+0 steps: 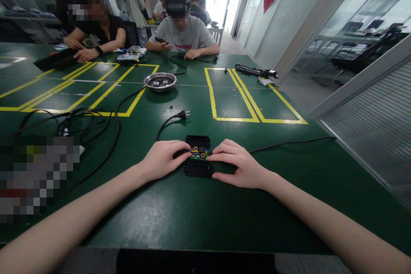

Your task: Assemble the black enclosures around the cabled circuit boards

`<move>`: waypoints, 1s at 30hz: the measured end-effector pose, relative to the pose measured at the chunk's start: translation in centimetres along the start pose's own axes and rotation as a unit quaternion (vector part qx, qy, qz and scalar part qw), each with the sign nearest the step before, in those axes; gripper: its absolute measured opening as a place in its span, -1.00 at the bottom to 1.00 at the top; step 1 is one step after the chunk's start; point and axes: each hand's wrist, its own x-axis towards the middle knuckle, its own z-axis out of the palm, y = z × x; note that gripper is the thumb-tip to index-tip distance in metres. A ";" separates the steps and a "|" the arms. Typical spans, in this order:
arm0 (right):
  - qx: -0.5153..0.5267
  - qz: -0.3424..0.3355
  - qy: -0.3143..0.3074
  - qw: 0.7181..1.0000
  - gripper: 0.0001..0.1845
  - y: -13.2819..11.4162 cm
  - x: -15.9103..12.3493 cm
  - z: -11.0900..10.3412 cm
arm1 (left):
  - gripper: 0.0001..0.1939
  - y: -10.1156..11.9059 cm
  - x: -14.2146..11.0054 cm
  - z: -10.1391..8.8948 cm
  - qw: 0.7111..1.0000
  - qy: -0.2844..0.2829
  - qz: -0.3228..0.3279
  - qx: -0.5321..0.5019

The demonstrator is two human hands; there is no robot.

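My left hand [165, 158] pinches circuit board [199, 153], 9 o'clock end | my right hand [242, 165] half-open, fingertips at its 3 o'clock | far housing half [198, 140] 12 o'clock, near housing half [198, 170] 6 o'clock

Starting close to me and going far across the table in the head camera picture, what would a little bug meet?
Near black case half → green circuit board → far black case half → black plug → metal bowl → person in the light shirt.
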 end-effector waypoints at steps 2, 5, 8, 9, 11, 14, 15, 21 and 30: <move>-0.020 0.040 0.027 0.999 -0.75 0.4 -0.1 -0.1 | -0.79 0.0 0.0 -0.1 1.000 -0.005 -0.007 -0.006; -0.053 0.100 0.017 0.993 -0.86 1.0 -0.2 0.0 | -0.79 0.1 0.0 -0.2 1.000 -0.003 -0.012 -0.016; -0.062 0.115 0.003 0.991 -0.90 1.3 -0.3 0.0 | -0.80 0.1 0.0 -0.6 1.000 0.001 -0.005 -0.023; -0.060 0.116 0.008 0.991 -0.88 1.3 -0.3 -0.1 | -0.80 0.1 0.0 -0.8 1.000 0.005 -0.001 -0.026; -0.055 0.118 0.022 0.991 -0.85 1.1 -0.4 -0.2 | -0.81 0.0 0.0 -1.4 0.999 0.016 0.010 -0.030; -0.053 0.110 0.041 0.992 -0.82 0.7 -0.6 -0.5 | -0.82 0.1 -0.1 -2.2 0.998 0.035 0.036 -0.041; -0.049 0.098 0.043 0.993 -0.82 0.5 -0.6 -0.6 | -0.83 0.2 -0.2 -2.5 0.997 0.036 0.047 -0.047; 0.008 0.012 0.000 1.000 -0.85 -0.4 -0.8 -0.8 | -0.87 0.5 -0.8 -3.2 0.991 -0.053 0.094 -0.078; -0.064 0.101 0.000 0.993 -0.83 0.2 -0.6 -0.7 | -0.83 -0.1 -0.5 -2.2 0.999 -0.030 0.027 -0.029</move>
